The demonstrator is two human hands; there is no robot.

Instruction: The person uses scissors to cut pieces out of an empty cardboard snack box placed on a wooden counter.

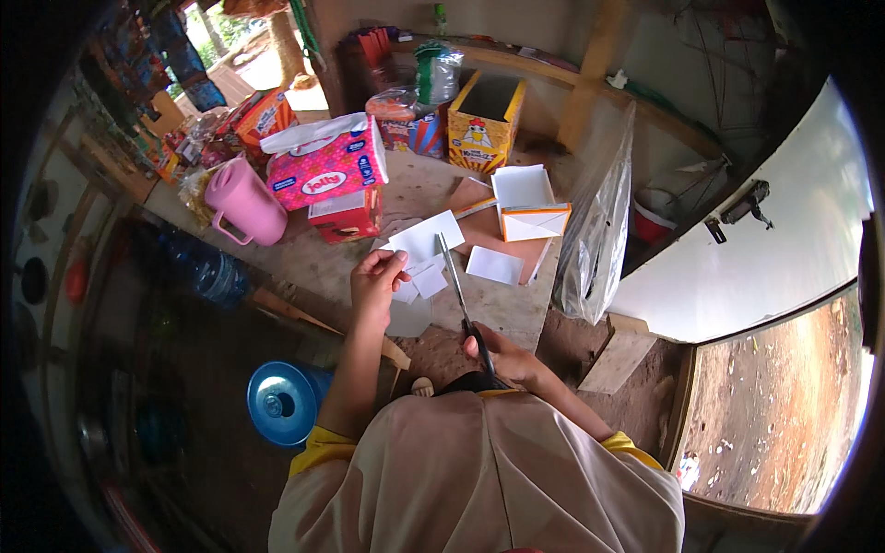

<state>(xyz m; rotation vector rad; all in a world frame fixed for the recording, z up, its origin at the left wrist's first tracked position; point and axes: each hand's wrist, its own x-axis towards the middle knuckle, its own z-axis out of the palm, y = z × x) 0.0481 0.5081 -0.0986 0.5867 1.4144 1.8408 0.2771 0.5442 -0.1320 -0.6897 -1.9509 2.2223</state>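
Note:
Between the thumb and fingers of my left hand (379, 280) is the near left corner of a white card (425, 238). My right hand (503, 356) grips black-handled scissors (456, 276), whose long metal blades point up and away, their tips over the card's right part. Whether the blades have cut into it, I cannot tell. Smaller white card pieces (430, 281) lie beneath the held card. To the right, another white card (494, 265) rests on a brown sheet (477, 235), beside an opened carton with white inside and orange edges (523, 186).
Behind stand a pink tissue pack (325, 166) on a red box (349, 216), a pink pitcher (247, 200) and a yellow snack carton (484, 128). Clear plastic (598, 235) hangs at the table's right edge. A blue lidded bucket (280, 404) stands low on the left.

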